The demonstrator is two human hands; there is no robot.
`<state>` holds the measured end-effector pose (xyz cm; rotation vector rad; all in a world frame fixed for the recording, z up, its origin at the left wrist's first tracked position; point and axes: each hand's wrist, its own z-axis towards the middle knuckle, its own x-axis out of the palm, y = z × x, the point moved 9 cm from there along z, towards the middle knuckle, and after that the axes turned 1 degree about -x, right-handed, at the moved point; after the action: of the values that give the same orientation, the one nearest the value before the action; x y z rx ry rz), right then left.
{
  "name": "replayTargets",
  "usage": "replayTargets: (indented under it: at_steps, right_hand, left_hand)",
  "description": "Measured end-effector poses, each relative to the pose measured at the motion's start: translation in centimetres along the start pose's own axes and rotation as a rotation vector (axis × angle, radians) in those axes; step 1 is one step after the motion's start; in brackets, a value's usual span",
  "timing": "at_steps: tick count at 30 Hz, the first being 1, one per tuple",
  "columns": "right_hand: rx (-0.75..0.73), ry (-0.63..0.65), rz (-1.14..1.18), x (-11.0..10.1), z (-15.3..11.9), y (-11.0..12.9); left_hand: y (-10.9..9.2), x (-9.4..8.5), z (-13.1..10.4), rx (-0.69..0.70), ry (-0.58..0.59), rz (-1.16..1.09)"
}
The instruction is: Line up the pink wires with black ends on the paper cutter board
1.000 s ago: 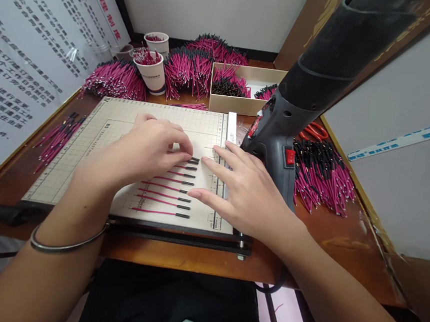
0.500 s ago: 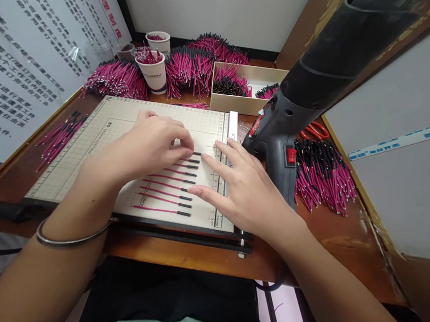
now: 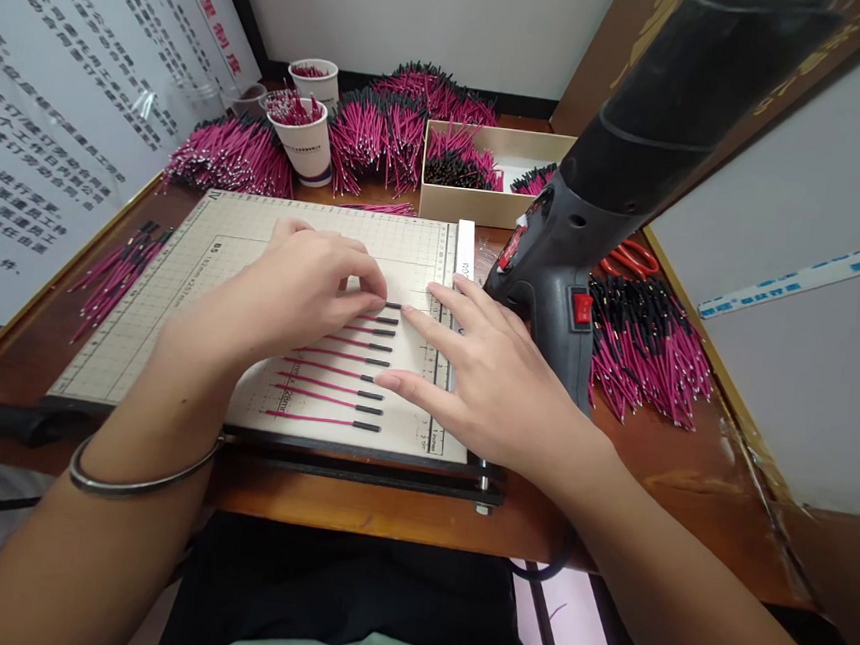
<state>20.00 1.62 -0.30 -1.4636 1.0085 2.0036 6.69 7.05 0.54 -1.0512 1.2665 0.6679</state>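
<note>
My left hand point(image 3: 313, 282) is closed in a pinch over the upper end of a row of wires. A black-sleeved wire end point(image 3: 393, 305) pokes out from its thumb and index finger; the rest of that wire is hidden under the hand. My right hand point(image 3: 490, 373) lies with fingers spread, its index fingertip close to the same black end and its thumb by a lower sleeve. Several pink wires with black sleeves point(image 3: 367, 426) lie roughly parallel on the cream gridded board of a paper trimmer point(image 3: 420, 261).
A black heat gun point(image 3: 567, 264) stands right of the board, beside a wire bundle point(image 3: 649, 352) and red-handled pliers point(image 3: 632, 260). Behind are paper cups point(image 3: 306, 146), a wire heap point(image 3: 382, 138) and a cardboard box point(image 3: 477, 206). The trimmer's black handle point(image 3: 0, 420) is front left.
The whole view has shifted very slightly. Both hands keep the same pose over the board, and the wires lie as before.
</note>
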Motion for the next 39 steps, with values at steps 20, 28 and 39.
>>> replayTargets:
  at_steps: [20,28,39]
  right_hand:
    - [-0.079,-0.106,-0.024,-0.5,-1.1,0.4]
    - [-0.085,-0.094,-0.034,-0.5,-1.0,0.5]
    - [-0.078,-0.097,-0.036,-0.4,-1.1,0.4]
  left_hand:
    - [-0.2,-0.3,-1.3,0.034,-0.012,-0.083]
    - [-0.2,-0.2,-1.2,0.052,-0.023,-0.080]
    - [-0.1,-0.2,-1.3,0.034,-0.014,-0.072]
